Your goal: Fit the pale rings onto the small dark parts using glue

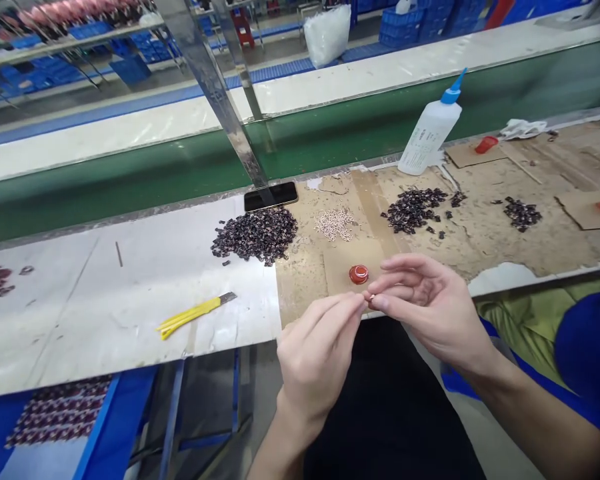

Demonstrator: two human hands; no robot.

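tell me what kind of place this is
Probably a factory assembly line: a green conveyor belt runs past the workbench, heaps of small dark parts lie sorted on it, and blue crates stand behind.

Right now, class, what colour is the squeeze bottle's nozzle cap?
Blue, on the white squeeze bottle; the head view shows it best.
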